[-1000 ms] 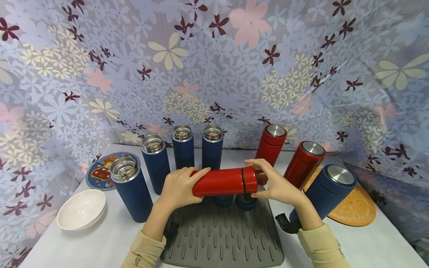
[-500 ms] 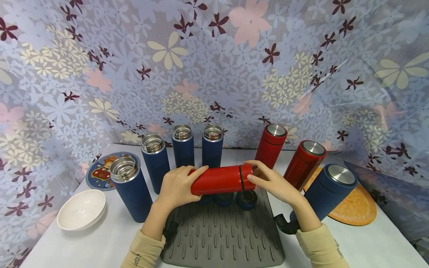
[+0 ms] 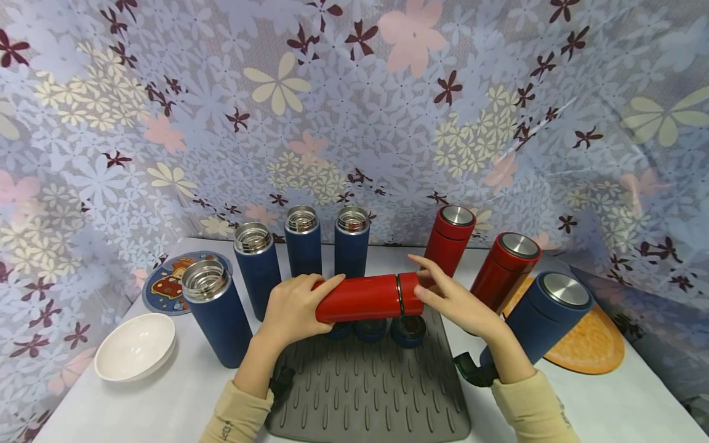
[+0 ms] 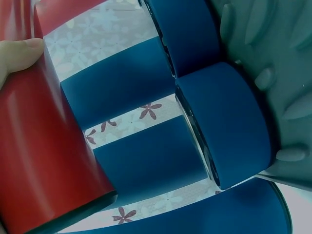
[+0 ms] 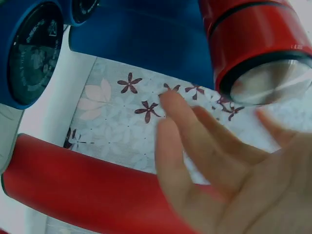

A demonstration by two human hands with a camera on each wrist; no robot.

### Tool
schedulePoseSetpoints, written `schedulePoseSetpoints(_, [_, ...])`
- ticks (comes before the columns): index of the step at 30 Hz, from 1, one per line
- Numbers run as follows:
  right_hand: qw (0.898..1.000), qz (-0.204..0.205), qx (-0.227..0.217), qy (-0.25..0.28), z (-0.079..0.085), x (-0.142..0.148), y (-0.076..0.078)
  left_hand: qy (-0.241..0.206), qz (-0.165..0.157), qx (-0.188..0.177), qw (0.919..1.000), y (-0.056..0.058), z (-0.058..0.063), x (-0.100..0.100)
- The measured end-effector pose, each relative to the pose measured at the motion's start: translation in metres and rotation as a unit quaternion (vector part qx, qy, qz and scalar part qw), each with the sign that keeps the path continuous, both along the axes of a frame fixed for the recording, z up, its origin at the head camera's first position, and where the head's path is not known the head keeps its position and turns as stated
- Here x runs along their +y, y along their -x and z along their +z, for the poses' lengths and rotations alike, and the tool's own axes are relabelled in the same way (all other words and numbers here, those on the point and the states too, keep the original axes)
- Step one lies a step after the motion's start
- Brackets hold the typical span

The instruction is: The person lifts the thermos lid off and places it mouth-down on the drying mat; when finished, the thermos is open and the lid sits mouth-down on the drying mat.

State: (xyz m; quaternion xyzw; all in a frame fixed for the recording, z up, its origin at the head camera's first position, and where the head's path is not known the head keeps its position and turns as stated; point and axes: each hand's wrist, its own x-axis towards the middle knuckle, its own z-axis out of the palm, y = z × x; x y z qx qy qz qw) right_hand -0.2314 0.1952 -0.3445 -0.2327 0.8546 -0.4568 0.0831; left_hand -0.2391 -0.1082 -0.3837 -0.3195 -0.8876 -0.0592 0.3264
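My left hand [image 3: 293, 311] grips the body of a red thermos [image 3: 360, 298], which lies sideways in the air above the grey mat. Its lid [image 3: 411, 294] points right, with a dark seam between lid and body. Close to the lid is my right hand [image 3: 456, 304], its fingers spread and loosely bent. In the right wrist view, these fingers [image 5: 170, 151] stand apart from the lid's steel top [image 5: 270, 83]. Below the thermos, blue thermos lids [image 3: 408, 330] sit on the mat, partly hidden. The left wrist view shows a fingertip [image 4: 34, 46] on the red body.
Several blue thermoses without lids [image 3: 216, 314] stand at left and behind. Two red thermoses [image 3: 505, 267] and a blue one [image 3: 545, 314], all lidded, stand at right. A white bowl [image 3: 135, 347], a blue patterned mat [image 3: 166, 286] and an orange round mat [image 3: 592, 338] flank the grey mat [image 3: 371, 394].
The red thermos has shifted slightly left and up. My right hand, earlier around the lid's end, has loosened and its fingers have spread away from the lid.
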Motion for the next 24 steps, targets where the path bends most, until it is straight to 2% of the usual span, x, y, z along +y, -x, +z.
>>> schedulePoseSetpoints(3, [0.999, -0.031, -0.014, -0.029, 0.0008, -0.0030, 0.0005, 0.000, 0.000, 0.001, 1.0000, 0.0004, -0.0006, -0.0001])
schedulePoseSetpoints(5, [0.999, -0.034, -0.023, -0.029, 0.0005, -0.0038, 0.0012, 0.000, -0.001, 0.001, 1.0000, 0.0007, -0.0008, 0.0000])
schedulePoseSetpoints(9, [0.999, -0.011, -0.035, -0.001, -0.0022, -0.0015, 0.0039, -0.001, -0.003, 0.000, 1.0000, 0.0016, -0.0008, 0.0000])
schedulePoseSetpoints(13, [0.999, 0.027, -0.018, 0.038, -0.0048, 0.0028, 0.0052, -0.002, -0.003, -0.002, 1.0000, 0.0020, -0.0007, -0.0003])
schedulePoseSetpoints(18, [0.997, 0.052, 0.010, 0.064, -0.0074, 0.0040, 0.0062, -0.004, -0.002, -0.001, 1.0000, 0.0018, -0.0001, -0.0010])
schedulePoseSetpoints(21, [0.997, 0.045, 0.005, 0.061, -0.0065, 0.0028, 0.0070, -0.003, -0.001, 0.001, 1.0000, 0.0018, 0.0006, -0.0012])
schedulePoseSetpoints(24, [0.999, 0.013, -0.004, 0.030, -0.0042, 0.0004, 0.0072, -0.001, -0.001, 0.004, 1.0000, 0.0019, 0.0015, -0.0012])
